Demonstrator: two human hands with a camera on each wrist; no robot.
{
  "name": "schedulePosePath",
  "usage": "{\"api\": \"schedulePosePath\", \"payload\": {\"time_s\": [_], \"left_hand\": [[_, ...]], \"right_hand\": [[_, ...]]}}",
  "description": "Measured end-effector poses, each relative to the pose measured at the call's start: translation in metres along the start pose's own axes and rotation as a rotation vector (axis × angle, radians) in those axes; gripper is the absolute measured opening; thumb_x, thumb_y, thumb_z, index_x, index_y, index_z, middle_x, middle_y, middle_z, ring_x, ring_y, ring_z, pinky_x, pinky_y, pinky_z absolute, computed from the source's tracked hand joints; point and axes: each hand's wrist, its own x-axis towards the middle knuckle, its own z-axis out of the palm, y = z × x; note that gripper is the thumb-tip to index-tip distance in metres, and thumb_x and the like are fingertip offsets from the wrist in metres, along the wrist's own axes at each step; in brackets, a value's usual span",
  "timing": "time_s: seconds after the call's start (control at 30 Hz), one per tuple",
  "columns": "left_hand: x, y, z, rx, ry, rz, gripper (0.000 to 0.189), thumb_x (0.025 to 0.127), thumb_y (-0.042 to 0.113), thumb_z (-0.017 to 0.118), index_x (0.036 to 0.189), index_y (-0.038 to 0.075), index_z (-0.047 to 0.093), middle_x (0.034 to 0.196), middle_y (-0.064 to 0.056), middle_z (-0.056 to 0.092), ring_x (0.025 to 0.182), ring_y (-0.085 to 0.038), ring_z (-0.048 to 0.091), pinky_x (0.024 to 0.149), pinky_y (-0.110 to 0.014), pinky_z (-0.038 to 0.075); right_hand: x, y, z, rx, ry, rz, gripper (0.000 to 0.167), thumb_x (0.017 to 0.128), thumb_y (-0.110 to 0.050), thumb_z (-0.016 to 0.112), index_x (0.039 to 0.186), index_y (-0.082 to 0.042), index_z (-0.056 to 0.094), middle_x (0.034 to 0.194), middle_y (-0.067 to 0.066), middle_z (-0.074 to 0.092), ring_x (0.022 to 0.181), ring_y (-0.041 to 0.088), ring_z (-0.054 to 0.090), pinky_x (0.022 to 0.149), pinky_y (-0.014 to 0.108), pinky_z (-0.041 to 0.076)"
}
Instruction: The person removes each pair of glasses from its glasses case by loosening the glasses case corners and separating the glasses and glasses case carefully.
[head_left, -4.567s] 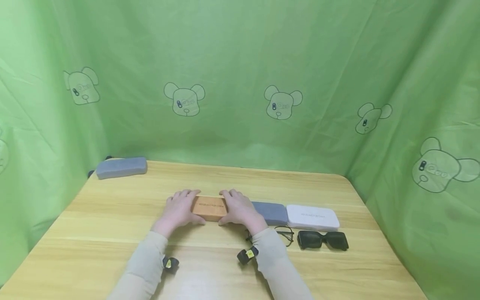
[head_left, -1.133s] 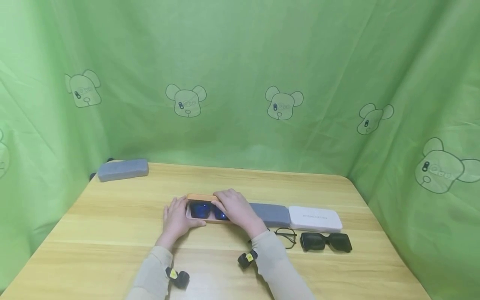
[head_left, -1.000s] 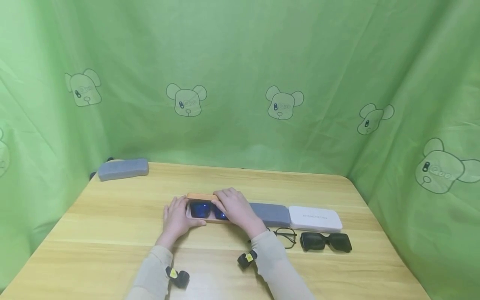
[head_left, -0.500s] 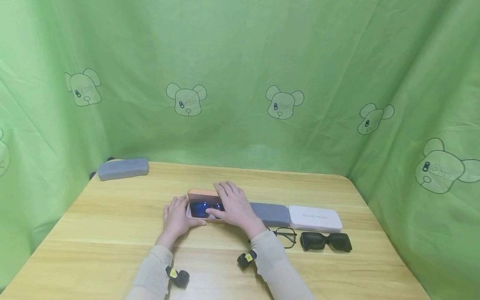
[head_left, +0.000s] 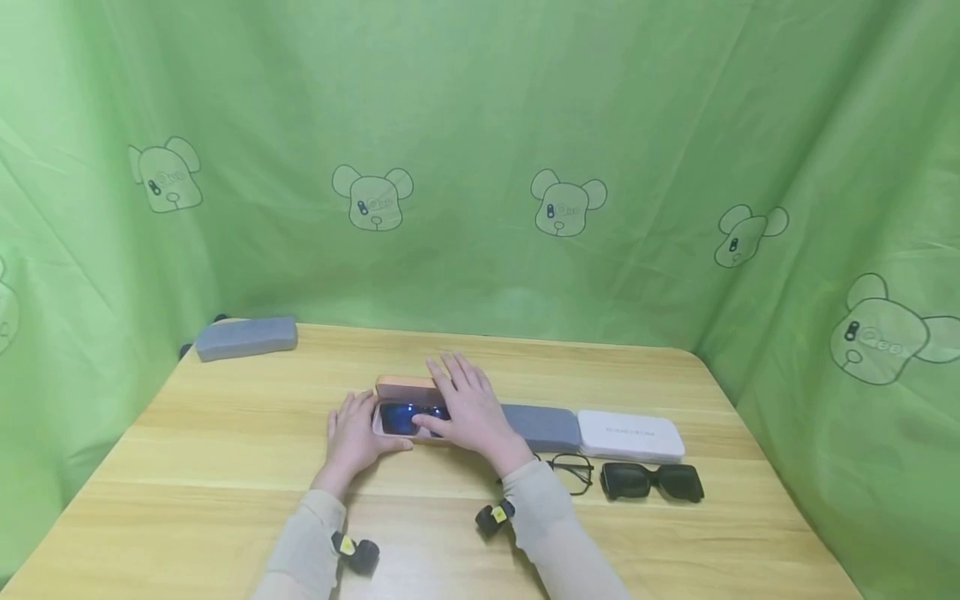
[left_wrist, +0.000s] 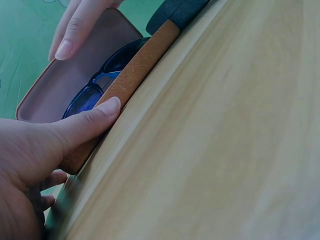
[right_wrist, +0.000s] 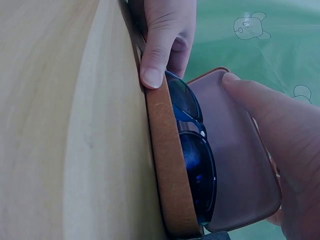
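Note:
An orange-brown glasses case lies on the table with its lid raised. Dark sunglasses with blue-tinted lenses rest inside it. My left hand grips the case's left end, its thumb against the front wall in the left wrist view. My right hand holds the lid: the thumb presses on the inner face and the fingers reach behind. That hand covers the case's right part in the head view.
Right of the case lie a blue-grey glasses case and a white one. Before them are thin-rimmed glasses, partly behind my right wrist, and black sunglasses. Another grey case sits at the table's back left corner.
The orange-brown case was shut at first; its lid has swung up and back, exposing the sunglasses. My right hand's fingers have moved up with the lid. My left hand has stayed put lately.

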Motion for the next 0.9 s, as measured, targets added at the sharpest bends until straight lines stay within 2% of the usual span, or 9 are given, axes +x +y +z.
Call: {"api": "schedulePosePath", "payload": {"time_s": [0.33, 0.67, 0.9], "left_hand": [[0.002, -0.001, 0.0, 0.001, -0.003, -0.001, 0.109, 0.06, 0.053, 0.086, 0.147, 0.006, 0.04, 0.156, -0.019, 0.034, 0.149, -0.043, 0.015, 0.119, -0.066, 0.002], [0.002, 0.0, -0.001, -0.014, 0.004, 0.009, 0.107, 0.06, 0.051, 0.087, 0.145, 0.005, 0.042, 0.156, -0.02, 0.034, 0.149, -0.043, 0.016, 0.119, -0.066, 0.003], [0.001, -0.001, 0.0, -0.018, 0.001, 0.002, 0.107, 0.061, 0.051, 0.087, 0.146, 0.005, 0.041, 0.156, -0.019, 0.034, 0.149, -0.042, 0.015, 0.12, -0.065, 0.002]], "right_hand": [[-0.001, -0.003, -0.009, -0.005, 0.046, -0.015, 0.094, 0.087, -0.073, 0.048, 0.157, -0.021, 0.014, 0.162, 0.011, 0.023, 0.151, 0.032, 0.018, 0.123, 0.052, 0.018], [-0.004, -0.009, -0.022, 0.012, 0.196, -0.095, 0.078, 0.089, -0.06, 0.058, 0.151, -0.017, 0.035, 0.154, 0.012, 0.04, 0.143, 0.035, 0.035, 0.118, 0.053, 0.029], [-0.011, -0.016, -0.03, 0.02, 0.25, -0.121, 0.069, 0.09, -0.055, 0.06, 0.146, -0.018, 0.042, 0.147, 0.01, 0.047, 0.138, 0.032, 0.043, 0.116, 0.051, 0.035]]}}
